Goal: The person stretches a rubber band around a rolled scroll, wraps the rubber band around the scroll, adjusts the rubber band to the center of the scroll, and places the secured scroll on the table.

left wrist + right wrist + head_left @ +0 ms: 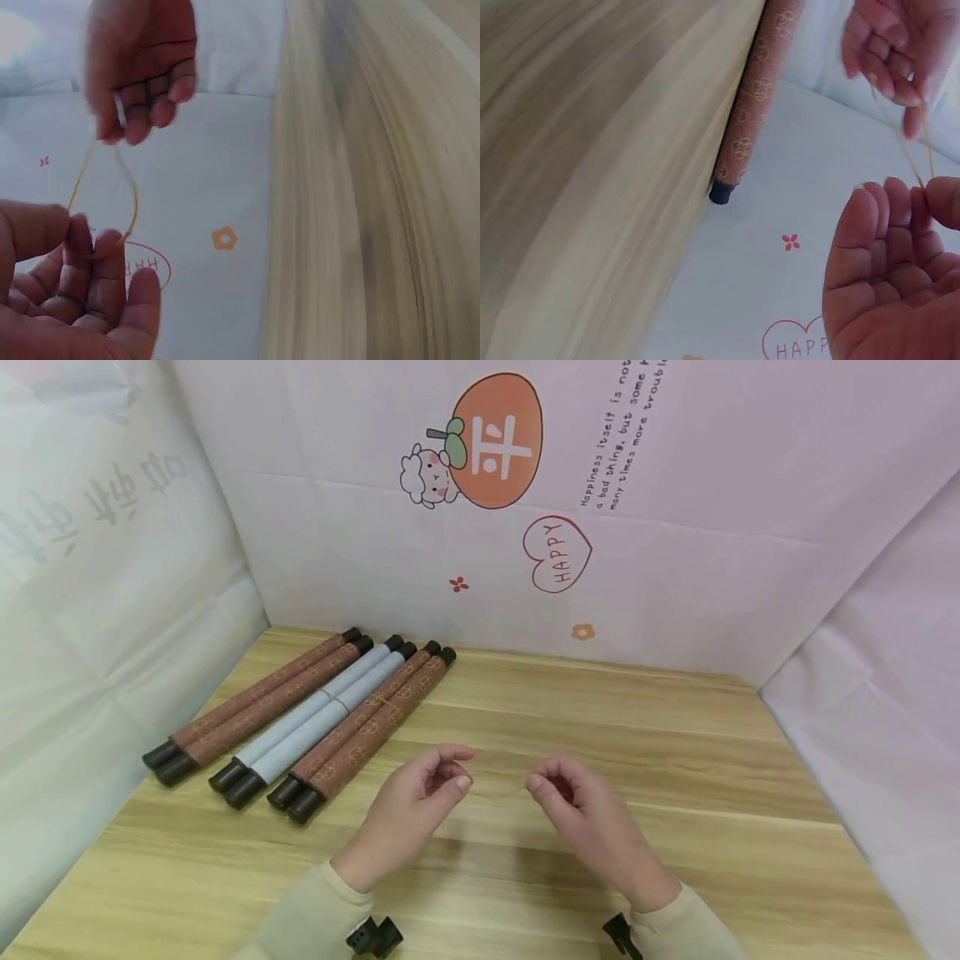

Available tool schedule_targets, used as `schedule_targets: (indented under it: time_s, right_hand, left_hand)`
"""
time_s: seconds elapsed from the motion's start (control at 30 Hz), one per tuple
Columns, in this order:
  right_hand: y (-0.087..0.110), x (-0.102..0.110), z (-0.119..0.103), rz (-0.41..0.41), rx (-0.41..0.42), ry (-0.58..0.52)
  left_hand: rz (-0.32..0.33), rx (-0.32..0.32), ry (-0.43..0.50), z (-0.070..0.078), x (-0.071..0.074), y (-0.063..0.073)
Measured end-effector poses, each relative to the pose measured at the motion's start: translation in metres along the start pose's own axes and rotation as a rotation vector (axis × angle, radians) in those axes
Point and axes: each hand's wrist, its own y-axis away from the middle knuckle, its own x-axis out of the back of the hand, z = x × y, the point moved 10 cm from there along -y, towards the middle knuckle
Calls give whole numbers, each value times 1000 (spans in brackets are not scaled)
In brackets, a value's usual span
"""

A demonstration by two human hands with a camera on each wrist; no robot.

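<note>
Between my two hands a thin yellow rubber band [136, 202] is drawn into a narrow loop above the table. My left hand [408, 802] holds one end, the band passing by the thumb and across curled fingers. At the other end, the thumb and fingertips of my right hand [592, 818] pinch it. Left of the hands lie paired rolls with black end caps: a brown patterned pair [262, 697], a light blue pair [307, 727] with a band round its middle, and another brown patterned pair [367, 735], also banded.
The wood-grain table [675, 752] is walled by a white printed cloth [337, 543] at the back and by pale cloth at both sides. The rolls lie slantwise side by side on the left part of the table.
</note>
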Motion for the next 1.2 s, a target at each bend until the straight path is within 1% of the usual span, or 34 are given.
schedule_targets:
  time_s: [0.1,0.17,0.2,0.23,0.3,0.4,0.5,0.57,0.63,0.77,0.83,0.9,0.97,1.03,1.1,1.2]
  right_hand:
    - [0,-7,2,-45,9,56]
    - [0,-14,2,-94,16,84]
    - [0,-18,1,-117,20,80]
    - [1,-21,1,-134,18,71]
    - [0,-27,-4,-153,32,40]
    - [-2,-32,-13,-157,58,-49]
    - [-3,-36,-24,-160,100,-112]
    - [-3,-37,-26,-161,106,-126]
    - [-2,-36,-25,-163,87,-130]
    - [-1,-31,-15,-150,1,-164]
    - [0,-27,-9,-144,-60,-222]
    - [0,-25,-7,-143,-97,-331]
    - [0,-24,-6,-147,-112,-439]
    - [0,-23,-7,-154,-107,-529]
    - [0,-22,-7,-161,-99,-556]
    - [-1,-23,-5,-163,-96,-510]
  left_hand:
    - [8,-12,142,2,2,-1]
    - [-5,-30,175,7,0,-2]
    - [-16,-38,180,10,-2,-2]
    - [-25,-45,171,12,-4,-2]
    - [-36,-59,118,17,-8,-2]
    - [-53,-77,57,21,-13,-2]
    - [-65,-84,28,23,-16,-2]
    - [-75,-85,16,24,-17,-1]
    - [-81,-87,-11,24,-17,-1]
    - [-82,-89,-83,24,-14,1]
    - [-80,-91,-118,22,-13,2]
    - [-70,-81,-149,19,-12,2]
    - [-49,-57,-169,15,-10,2]
    - [-24,-30,-173,11,-7,2]
    - [-4,-10,-166,8,-5,2]
    - [4,-17,-161,9,-3,1]
